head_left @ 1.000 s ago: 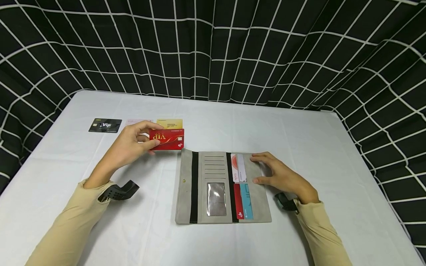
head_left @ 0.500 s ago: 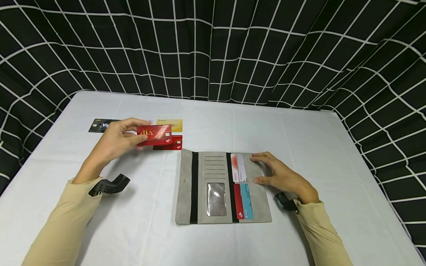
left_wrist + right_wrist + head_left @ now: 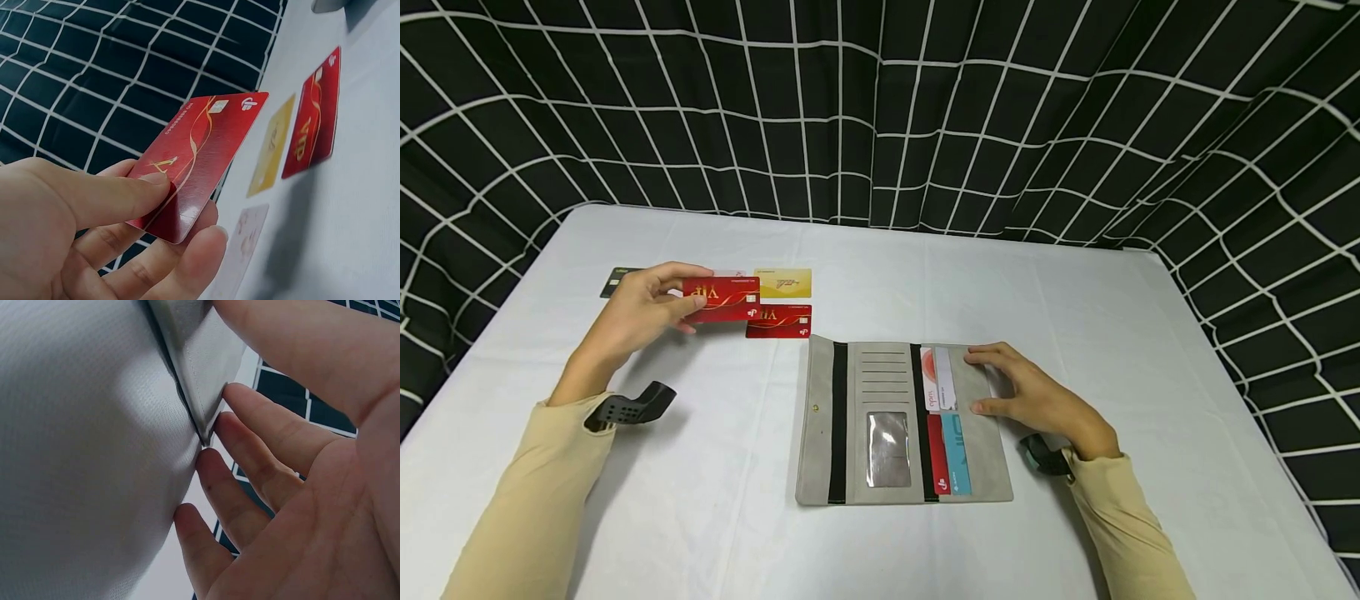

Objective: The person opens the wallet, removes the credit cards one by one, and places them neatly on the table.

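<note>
My left hand [image 3: 642,307] pinches a red VIP card [image 3: 724,300] by its left end, raised over the table. In the left wrist view the thumb lies on the face of that VIP card [image 3: 203,153], with fingers behind it. Another red VIP card [image 3: 782,322] lies flat, partly covered by the held one. An unfolded grey wallet [image 3: 988,462] lies at the centre. My right hand [image 3: 1041,404] rests at its right panel, fingers spread. Up close in the right wrist view, the fingertips touch the wallet's edge [image 3: 203,400] and the white cloth.
A yellow card [image 3: 784,283], a mostly covered pale pink card [image 3: 730,272] and a partly hidden black card [image 3: 615,282] lie behind the left hand. Wallet slots hold a white card [image 3: 929,392], a pale card [image 3: 945,383], a red card [image 3: 937,458] and a blue card [image 3: 955,454].
My left hand has carried the red VIP card leftward from above the other red card, uncovering most of that card. My right hand and the wallet stay put.
</note>
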Motion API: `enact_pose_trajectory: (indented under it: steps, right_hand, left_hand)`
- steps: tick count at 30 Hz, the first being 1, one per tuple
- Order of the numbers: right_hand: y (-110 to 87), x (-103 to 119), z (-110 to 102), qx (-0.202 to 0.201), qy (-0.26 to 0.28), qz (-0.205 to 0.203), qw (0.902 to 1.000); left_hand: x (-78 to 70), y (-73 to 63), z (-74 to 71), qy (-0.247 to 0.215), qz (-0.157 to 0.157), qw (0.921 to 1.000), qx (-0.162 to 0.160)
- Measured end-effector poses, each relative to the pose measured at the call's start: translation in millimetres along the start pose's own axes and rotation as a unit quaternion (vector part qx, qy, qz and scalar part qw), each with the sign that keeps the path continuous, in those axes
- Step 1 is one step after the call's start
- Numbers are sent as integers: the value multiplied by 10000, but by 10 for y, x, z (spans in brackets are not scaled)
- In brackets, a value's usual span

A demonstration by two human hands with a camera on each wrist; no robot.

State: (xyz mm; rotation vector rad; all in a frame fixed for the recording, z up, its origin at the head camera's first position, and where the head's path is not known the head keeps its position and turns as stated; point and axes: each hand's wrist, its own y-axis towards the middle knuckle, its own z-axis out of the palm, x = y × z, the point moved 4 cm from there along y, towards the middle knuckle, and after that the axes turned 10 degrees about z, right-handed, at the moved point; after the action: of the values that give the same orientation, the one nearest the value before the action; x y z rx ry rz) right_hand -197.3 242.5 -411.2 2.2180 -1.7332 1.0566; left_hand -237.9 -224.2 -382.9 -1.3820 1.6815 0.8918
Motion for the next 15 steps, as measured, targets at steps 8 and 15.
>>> enact_pose_trajectory:
  steps: [8,15]
  right_hand:
    - [3,-3,-1,1,-35,41,10000]
    - [3,-10,-2,6,-19,48,10000]
  left_hand:
    - [103,-6,-93,227,-215,9995,-12]
    - [202,13,-120,360,-360,9987,32]
